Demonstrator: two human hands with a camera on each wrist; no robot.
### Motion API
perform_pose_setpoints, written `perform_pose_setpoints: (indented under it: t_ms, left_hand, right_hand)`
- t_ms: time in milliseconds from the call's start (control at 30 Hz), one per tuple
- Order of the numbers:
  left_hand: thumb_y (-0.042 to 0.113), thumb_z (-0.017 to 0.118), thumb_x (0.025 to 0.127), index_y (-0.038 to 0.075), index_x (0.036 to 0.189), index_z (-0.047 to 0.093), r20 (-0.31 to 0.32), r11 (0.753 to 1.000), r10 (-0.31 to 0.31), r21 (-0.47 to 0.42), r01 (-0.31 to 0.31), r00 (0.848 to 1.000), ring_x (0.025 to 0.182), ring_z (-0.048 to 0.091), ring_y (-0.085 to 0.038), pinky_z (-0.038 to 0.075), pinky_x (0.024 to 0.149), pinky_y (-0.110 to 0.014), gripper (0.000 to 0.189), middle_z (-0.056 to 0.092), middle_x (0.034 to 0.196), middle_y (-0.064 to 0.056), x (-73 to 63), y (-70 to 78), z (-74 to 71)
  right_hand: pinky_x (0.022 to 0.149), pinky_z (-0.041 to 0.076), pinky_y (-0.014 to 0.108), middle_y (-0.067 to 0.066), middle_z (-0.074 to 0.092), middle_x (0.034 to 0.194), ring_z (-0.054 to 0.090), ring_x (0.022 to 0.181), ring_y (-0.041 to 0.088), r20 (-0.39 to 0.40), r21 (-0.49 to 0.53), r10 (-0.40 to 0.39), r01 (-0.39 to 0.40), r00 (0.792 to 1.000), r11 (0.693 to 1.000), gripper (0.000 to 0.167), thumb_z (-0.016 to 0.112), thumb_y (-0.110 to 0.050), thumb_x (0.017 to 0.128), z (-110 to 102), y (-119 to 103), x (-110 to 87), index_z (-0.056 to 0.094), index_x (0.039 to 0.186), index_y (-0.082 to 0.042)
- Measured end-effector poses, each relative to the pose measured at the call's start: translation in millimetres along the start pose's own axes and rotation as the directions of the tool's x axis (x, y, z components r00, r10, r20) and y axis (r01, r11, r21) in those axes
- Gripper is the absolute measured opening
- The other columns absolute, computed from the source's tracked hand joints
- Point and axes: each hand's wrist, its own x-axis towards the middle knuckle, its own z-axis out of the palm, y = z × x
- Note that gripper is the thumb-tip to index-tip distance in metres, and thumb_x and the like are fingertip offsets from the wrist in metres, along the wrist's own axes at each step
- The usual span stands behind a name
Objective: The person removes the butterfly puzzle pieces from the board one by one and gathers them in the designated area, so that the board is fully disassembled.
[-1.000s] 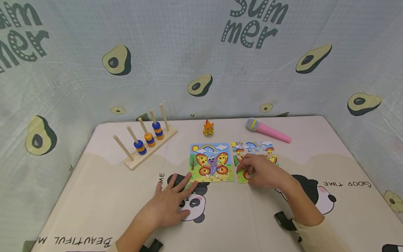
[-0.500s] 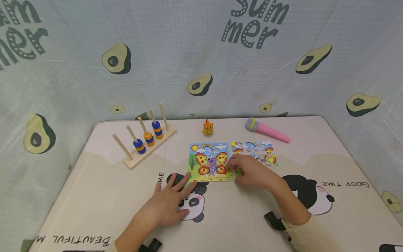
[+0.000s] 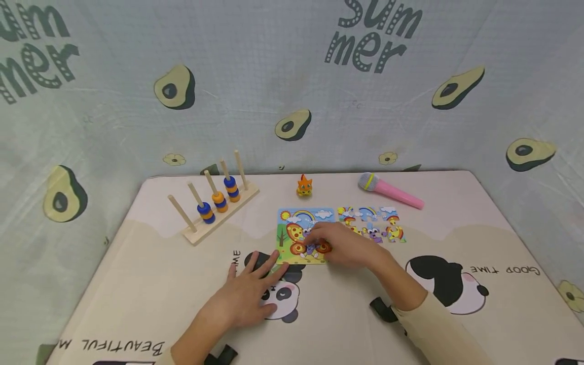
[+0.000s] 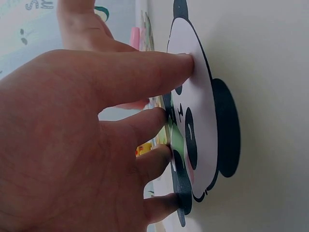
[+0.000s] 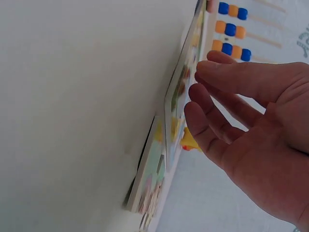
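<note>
A butterfly picture board (image 3: pixel 288 249) lies in the middle of the table in the head view. My right hand (image 3: pixel 344 244) hovers over its right half and hides part of the picture. In the right wrist view, the fingers (image 5: pixel 212 130) are loosely bent beside the board, with nothing visible between them and the thumb. Several jigsaw pieces (image 3: pixel 367 214) showing the same scene lie right of the board; their lower part is hidden behind the hand. My left hand (image 3: pixel 242 296) rests on the tablecloth with fingers spread, its fingertips at the board's lower left corner.
At the back left stands a wooden peg rack (image 3: pixel 205 233) with blue and orange rings. A small orange toy figure (image 3: pixel 304 186) sits behind the board. A pink toy microphone (image 3: pixel 392 191) lies at the back right. A patterned curtain (image 3: pixel 237 76) rises behind the table.
My right hand has moved left, from above the jigsaw pieces to above the butterfly board, uncovering more of the pieces' middle row. The left hand has stayed put.
</note>
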Motion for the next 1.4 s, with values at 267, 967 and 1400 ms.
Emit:
perform_pose_setpoints:
  t_ms: [267, 967, 1400]
  left_hand:
    - [0.044, 0.077, 0.092, 0.033, 0.161, 0.041, 0.009, 1.000, 0.001, 0.002, -0.001, 1.000, 0.160, 0.018, -0.044, 0.017, 0.113, -0.084, 0.078, 0.021, 0.175, 0.004, 0.7, 1.0, 0.6]
    - [0.045, 0.077, 0.091, 0.033, 0.161, 0.041, 0.015, 1.000, 0.005, 0.004, -0.005, 1.000, 0.160, 0.018, -0.045, 0.017, 0.113, -0.084, 0.079, 0.022, 0.175, 0.003, 1.3, 0.4, 0.2]
    - [0.044, 0.077, 0.091, 0.032, 0.161, 0.041, 0.011, 1.000, 0.004, 0.004, -0.004, 1.000, 0.160, 0.018, -0.045, 0.017, 0.113, -0.084, 0.079, 0.023, 0.175, 0.002, 0.1, 0.5, -1.1]
  right_hand:
    - [0.112, 0.049, 0.045, -0.004, 0.067, 0.129, 0.060, 0.123, 0.020, 0.059, -0.023, -0.002, 0.004, 0.998, 1.000, 0.046, 0.072, 0.006, 0.089, 3.5, 0.5, 11.7, 0.074, 0.127, -0.020]
    - [0.108, 0.048, 0.044, -0.003, 0.068, 0.123, 0.058, 0.114, 0.019, 0.079, -0.059, -0.037, 0.041, 0.996, 0.997, 0.043, 0.071, 0.005, 0.089, 3.5, -4.8, 17.3, 0.075, 0.124, -0.019]
    - [0.110, 0.048, 0.045, -0.004, 0.067, 0.121, 0.058, 0.115, 0.019, 0.076, -0.060, -0.040, 0.044, 0.996, 0.997, 0.048, 0.070, 0.011, 0.085, 5.3, -5.2, 20.0, 0.075, 0.122, -0.020]
